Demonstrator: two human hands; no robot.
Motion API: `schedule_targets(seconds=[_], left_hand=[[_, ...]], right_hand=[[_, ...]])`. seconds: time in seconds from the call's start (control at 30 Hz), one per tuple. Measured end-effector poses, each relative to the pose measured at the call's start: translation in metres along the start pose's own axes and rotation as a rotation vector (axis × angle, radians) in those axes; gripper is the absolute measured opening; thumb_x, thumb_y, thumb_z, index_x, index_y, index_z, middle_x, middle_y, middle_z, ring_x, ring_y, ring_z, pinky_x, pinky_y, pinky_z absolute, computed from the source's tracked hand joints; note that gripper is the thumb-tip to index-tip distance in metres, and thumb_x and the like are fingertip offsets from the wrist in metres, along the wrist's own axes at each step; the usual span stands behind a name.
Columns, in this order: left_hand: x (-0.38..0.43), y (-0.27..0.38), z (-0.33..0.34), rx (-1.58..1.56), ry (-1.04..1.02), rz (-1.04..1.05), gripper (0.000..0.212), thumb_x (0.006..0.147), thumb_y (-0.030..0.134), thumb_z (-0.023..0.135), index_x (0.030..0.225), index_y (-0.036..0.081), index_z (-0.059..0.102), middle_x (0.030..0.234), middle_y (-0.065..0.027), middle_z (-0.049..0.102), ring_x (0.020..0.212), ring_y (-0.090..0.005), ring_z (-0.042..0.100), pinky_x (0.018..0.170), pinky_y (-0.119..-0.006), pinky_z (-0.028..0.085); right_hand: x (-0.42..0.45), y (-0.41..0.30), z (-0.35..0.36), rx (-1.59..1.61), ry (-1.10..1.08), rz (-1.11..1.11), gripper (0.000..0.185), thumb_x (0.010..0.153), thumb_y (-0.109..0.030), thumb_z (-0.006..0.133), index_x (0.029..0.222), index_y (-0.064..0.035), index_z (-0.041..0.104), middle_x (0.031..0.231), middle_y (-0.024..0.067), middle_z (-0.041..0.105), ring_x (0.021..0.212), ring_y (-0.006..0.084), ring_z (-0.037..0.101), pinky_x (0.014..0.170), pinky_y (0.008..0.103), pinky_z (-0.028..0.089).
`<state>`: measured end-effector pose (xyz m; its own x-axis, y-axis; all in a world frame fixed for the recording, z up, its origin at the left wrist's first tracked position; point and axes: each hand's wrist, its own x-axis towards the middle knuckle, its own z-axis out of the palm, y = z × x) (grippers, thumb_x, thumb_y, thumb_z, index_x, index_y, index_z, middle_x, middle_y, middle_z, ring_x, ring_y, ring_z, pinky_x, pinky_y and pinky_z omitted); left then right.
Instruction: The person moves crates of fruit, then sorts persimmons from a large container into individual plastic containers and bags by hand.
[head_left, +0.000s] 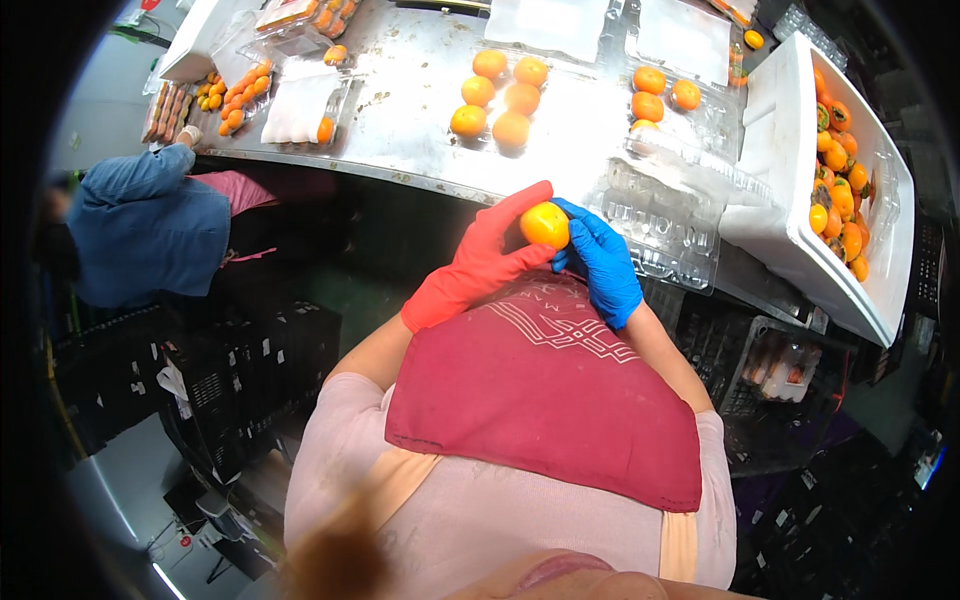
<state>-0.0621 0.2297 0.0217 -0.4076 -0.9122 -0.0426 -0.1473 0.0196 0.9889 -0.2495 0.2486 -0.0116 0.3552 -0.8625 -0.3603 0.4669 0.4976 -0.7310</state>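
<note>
My left hand, in a red rubber glove, holds an orange persimmon between thumb and fingers, in front of my apron. My right hand, in a blue disposable glove, grips the same fruit from its right side. Beyond my hands, several persimmons stand in two rows in a clear plastic tray on the metal table. Farther right, more persimmons sit in another clear clamshell container. Empty clear plastic clamshells lie at the table edge by my right hand.
A white foam box of persimmons stands tilted at the right. At the far left a co-worker in a blue denim top reaches to packed fruit trays. Black crates stand at the lower left; another crate is below the table at right.
</note>
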Motion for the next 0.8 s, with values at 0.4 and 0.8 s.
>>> schedule_targets(seconds=[0.4,0.8], left_hand=[[-0.016,0.003,0.052,-0.519,-0.015,-0.170,0.069,0.084,-0.004,0.065,0.145,0.006,0.032,0.135,-0.0092,0.049,0.122,-0.0173,0.048,0.105,-0.032,0.037],[-0.016,-0.005,0.070,-0.129,-0.094,-0.015,0.065,0.078,-0.004,0.070,0.136,0.006,0.043,0.130,-0.0078,0.053,0.120,-0.0203,0.050,0.101,-0.034,0.042]], right_hand=[[-0.043,0.005,-0.019,-0.112,0.096,-0.303,0.031,0.089,-0.002,0.059,0.120,-0.0063,0.060,0.112,0.0009,0.059,0.099,0.0103,0.056,0.086,0.0241,0.048],[-0.056,0.018,-0.046,-0.209,0.233,-0.295,0.029,0.093,-0.030,0.060,0.108,-0.0050,0.060,0.095,0.0056,0.064,0.080,0.0142,0.060,0.073,0.0267,0.049]])
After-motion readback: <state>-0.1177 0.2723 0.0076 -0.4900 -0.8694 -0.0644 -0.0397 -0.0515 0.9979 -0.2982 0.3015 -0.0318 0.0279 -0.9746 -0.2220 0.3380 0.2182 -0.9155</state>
